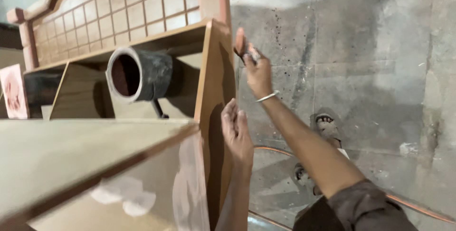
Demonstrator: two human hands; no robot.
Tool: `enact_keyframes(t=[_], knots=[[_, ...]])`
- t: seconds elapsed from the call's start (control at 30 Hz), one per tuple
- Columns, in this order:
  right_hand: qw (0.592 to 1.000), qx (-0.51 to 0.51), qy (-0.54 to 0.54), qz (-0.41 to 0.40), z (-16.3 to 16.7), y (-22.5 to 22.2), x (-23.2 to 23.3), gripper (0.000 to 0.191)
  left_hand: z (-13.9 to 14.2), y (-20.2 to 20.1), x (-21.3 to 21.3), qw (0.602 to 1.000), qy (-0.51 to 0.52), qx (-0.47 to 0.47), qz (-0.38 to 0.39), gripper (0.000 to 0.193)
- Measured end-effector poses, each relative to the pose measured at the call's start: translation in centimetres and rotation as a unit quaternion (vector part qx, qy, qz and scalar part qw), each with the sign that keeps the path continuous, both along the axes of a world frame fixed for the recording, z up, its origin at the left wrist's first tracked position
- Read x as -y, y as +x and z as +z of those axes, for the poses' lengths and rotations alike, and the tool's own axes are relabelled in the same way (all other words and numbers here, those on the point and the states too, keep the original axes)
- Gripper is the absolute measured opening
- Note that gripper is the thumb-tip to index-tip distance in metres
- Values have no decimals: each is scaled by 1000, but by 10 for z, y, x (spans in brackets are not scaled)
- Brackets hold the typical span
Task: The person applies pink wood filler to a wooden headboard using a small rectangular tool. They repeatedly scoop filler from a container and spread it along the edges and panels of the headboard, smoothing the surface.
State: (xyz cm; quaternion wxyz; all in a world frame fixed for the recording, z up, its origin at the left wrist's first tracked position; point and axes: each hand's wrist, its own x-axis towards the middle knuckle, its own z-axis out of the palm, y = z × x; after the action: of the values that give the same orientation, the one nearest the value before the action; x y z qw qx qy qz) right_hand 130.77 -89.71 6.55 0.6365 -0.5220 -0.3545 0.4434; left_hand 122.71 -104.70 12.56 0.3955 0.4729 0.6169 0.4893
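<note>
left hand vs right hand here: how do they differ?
The right hand is raised higher, pinching a small reddish pad against the wooden side panel; the left hand is lower, open and holding nothing, flat by the same panel. The right wrist wears a metal bangle; the left shows none. Both are bare.

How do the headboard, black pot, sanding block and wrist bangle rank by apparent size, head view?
1. Headboard
2. Black pot
3. Sanding block in the right hand and wrist bangle: look alike, unranked.
</note>
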Motion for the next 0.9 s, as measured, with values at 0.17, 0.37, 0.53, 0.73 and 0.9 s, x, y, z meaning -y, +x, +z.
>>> enact_keyframes(t=[0.17, 0.37, 0.53, 0.73, 0.9], knots=[[975, 169, 106, -102, 16, -33, -53, 47, 11, -3, -29, 997, -43, -61, 12, 38], [960, 265, -11, 95, 19, -20, -25, 48, 20, 3, -46, 991, -75, -100, 55, 36], [965, 182, -131, 134, -31, 18, -53, 25, 10, 8, -71, 994, -54, -83, 47, 35], [975, -40, -201, 86, -39, -5, -109, 31, 9, 5, -74, 989, -74, -109, 69, 34], [971, -9, -162, 174, -3, -6, -101, 31, 3, 4, -68, 988, -72, -116, 76, 32]])
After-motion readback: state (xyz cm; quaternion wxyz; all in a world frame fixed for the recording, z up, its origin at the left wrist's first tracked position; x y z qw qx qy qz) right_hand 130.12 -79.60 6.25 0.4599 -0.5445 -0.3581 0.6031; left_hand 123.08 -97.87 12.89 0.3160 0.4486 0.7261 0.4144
